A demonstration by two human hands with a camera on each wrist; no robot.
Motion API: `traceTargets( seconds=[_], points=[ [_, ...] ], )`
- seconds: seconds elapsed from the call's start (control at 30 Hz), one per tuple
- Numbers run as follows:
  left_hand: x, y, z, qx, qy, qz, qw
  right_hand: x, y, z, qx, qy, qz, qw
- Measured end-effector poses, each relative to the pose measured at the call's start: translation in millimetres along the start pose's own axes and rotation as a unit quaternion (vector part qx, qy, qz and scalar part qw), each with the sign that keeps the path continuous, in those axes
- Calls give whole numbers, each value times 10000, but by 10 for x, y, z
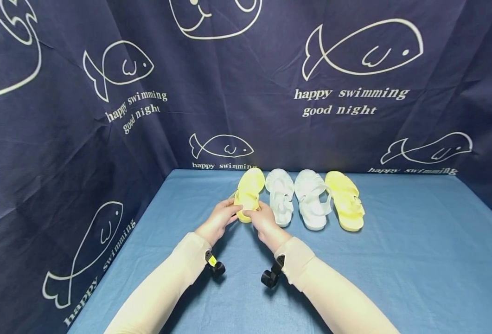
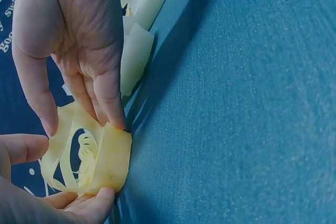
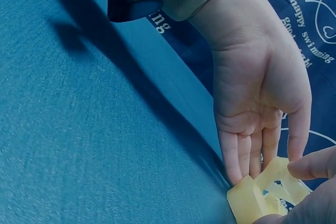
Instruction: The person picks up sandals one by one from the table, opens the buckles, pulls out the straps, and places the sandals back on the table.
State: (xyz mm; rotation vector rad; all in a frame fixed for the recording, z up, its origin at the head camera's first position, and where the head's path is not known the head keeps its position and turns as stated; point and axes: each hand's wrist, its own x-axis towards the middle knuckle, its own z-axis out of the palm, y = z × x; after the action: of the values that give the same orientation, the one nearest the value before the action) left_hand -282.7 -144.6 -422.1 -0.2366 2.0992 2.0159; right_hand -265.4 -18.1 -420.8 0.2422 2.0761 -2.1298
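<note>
A yellow sandal (image 1: 252, 181) stands at the left end of a row of sandals, its heel toward me. My left hand (image 1: 222, 216) holds its left side near the heel, thumb on the strap. From the other side my right hand (image 1: 265, 221) pinches the sandal's right edge. The left wrist view shows the sandal's heel end (image 2: 114, 156) low by the blue cloth, fingers on both sides and open strap loops above the sole. Beside my right hand lies a pale mint sandal (image 1: 280, 185), partly behind that hand at its lower left.
Further right are another pale mint sandal (image 1: 310, 204) and a second yellow sandal (image 1: 347, 204). A blue cloth (image 1: 246, 301) covers the table. Dark blue curtains (image 1: 271, 125) with white fish prints stand behind and at the left.
</note>
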Motion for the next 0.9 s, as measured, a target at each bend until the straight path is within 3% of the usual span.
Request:
traceTargets(
  seconds=[0.23, 0.4, 0.67, 0.9],
  points=[
    [-17, -15, -25, 28, -87, -157, 9998, -16, -6, -9, 16, -107, 181, 9998],
    [-12, 43, -17, 64, 168, -260, 9995, -14, -69, -14, -117, -8, 113, 9999],
    [-13, 198, -12, 442, 581, 118, 9973, 11, -158, -52, -335, 90, -10, 9994],
    [-42, 247, 49, 641, 531, 371, 9958, -8, -224, -80, -438, 29, -38, 9990]
  ],
)
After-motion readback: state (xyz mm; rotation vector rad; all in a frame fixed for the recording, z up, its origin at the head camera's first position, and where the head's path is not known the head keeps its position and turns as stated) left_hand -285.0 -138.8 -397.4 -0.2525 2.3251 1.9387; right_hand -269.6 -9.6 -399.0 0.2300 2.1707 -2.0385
